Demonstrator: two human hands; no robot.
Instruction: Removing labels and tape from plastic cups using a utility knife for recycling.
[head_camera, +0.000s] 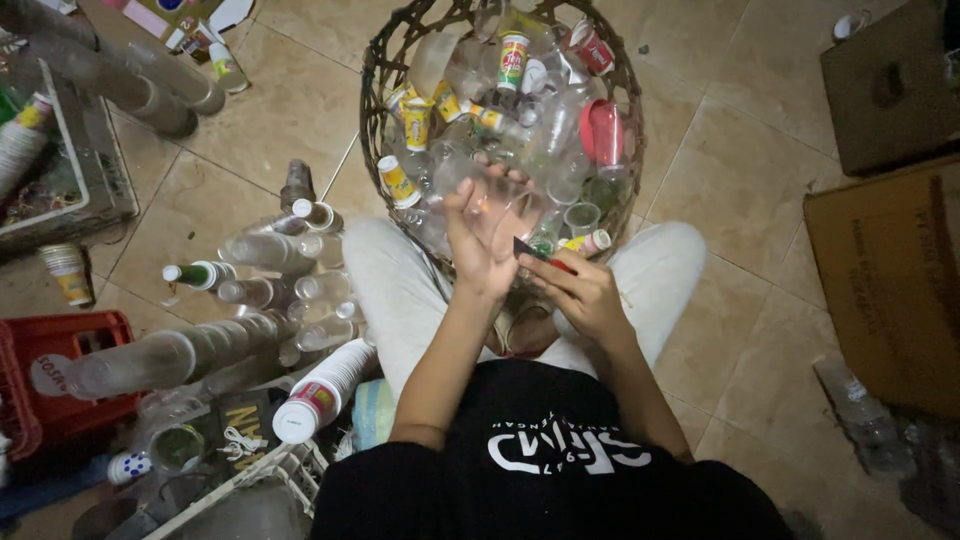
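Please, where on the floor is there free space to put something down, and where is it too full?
Bare tile lies right of the woven basket, bordered by the cardboard boxes. Another free patch sits left of the basket, above the stacked clear cups. The lower left is crowded with cup stacks and a red crate. The basket is full.

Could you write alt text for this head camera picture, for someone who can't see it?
Seen from above, a seated person's left hand holds a clear plastic cup while the right hand holds a small red-handled cutter against it, over a woven basket full of used plastic cups. Stacks of nested cups lie on the tiled floor to the left, cardboard boxes to the right.
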